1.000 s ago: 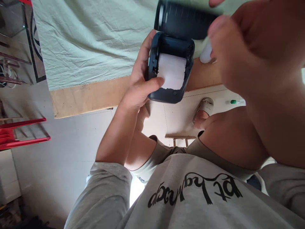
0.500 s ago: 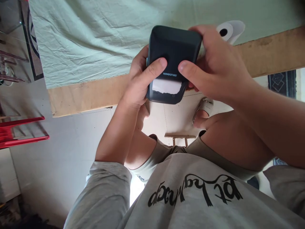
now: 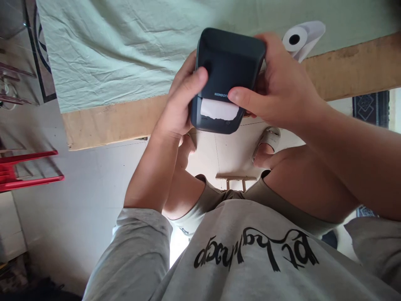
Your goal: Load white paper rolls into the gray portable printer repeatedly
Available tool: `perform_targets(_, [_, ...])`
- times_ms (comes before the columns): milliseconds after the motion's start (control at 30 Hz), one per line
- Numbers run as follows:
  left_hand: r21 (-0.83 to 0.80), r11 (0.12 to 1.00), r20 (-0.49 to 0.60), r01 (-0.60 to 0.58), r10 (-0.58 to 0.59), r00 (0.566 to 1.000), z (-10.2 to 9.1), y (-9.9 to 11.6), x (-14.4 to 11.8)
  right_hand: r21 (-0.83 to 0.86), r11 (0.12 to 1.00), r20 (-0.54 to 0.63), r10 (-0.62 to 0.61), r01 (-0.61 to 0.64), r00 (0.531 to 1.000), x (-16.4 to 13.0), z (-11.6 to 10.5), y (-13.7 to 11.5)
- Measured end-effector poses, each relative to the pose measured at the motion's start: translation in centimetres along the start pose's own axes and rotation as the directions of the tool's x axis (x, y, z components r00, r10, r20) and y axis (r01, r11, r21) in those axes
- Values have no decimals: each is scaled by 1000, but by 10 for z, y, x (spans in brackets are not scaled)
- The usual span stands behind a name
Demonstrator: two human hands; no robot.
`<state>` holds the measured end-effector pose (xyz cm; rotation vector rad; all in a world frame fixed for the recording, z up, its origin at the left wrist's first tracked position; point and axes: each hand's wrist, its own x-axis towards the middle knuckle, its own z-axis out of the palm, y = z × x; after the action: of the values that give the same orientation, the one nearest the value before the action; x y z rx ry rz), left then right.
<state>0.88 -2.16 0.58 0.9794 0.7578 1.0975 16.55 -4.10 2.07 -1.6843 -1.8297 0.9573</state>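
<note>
Thumbs of the left hand (image 3: 180,106) and right hand (image 3: 282,96) press the lid of a dark blue, rounded plastic label printer (image 3: 227,67), gripped between both at upper centre. White torn-edged paper (image 3: 219,110) protrudes from its slot. Beyond, upper right, a white paper roll (image 3: 302,37) lies on wrinkled pale green cloth (image 3: 109,50).

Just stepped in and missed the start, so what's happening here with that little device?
A person holds a small dark blue-grey label printer in both hands above the edge of a wooden table. The left hand and right hand press thumbs on its closed lid, and white paper sticks out of the slot. A white paper roll lies on the pale green cloth.
</note>
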Motion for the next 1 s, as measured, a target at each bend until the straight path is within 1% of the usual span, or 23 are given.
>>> perform_targets(67, [-77, 997, 77, 28, -22, 997, 0, 2, 1, 50, 998, -12, -34, 35, 999, -1, 0, 1])
perform_targets(133, [-103, 993, 132, 55, -41, 990, -3, 6, 3, 84, 995, -17, -56, 57, 998, -1, 1, 1])
perform_targets(267, [-5, 993, 155, 119, -117, 981, -11, 11, 9, 78, 995, -61, -63, 67, 996, 1, 1, 1])
perform_targets(333, [-11, 988, 159, 155, -152, 976, -12, 11, 11, 72, 995, -58, -65, 69, 996, 2, 1, 0])
perform_targets(367, [-23, 985, 155, 171, -165, 974, -13, 9, 12, 72, 995, -47, -65, 68, 997, 2, 0, -1])
perform_targets(433, [-53, 985, 113, 167, -160, 981, -12, 4, 13, 86, 993, -21, -77, 78, 997, 2, 0, -2])
perform_targets(500, [-88, 988, 48, 126, -122, 991, -11, -2, 14, 101, 991, -6, -94, 94, 996, 1, 0, -3])
perform_targets(567, [-129, 989, 8, 79, -78, 997, -10, -6, 14, 101, 990, 6, -102, 101, 995, 1, -1, -3])
perform_targets(633, [-130, 988, 6, 79, -78, 997, -10, -6, 13, 86, 992, 15, -99, 97, 995, 1, -2, -3])
perform_targets(733, [-111, 986, 20, 122, -120, 993, -11, 1, 10, 78, 991, 21, -112, 110, 993, 1, -2, 0])
perform_targets(867, [-181, 966, 41, 182, -178, 983, -12, 7, 8, 91, 988, 58, -128, 122, 990, 3, 0, 4])
perform_targets(933, [-193, 963, 34, 186, -183, 982, -12, 6, 8, 101, 988, 73, -127, 119, 989, 3, 1, 5])
perform_targets(1000, [-181, 971, 15, 158, -158, 987, -12, 4, 9, 96, 989, 80, -118, 110, 990, 3, 0, 6])
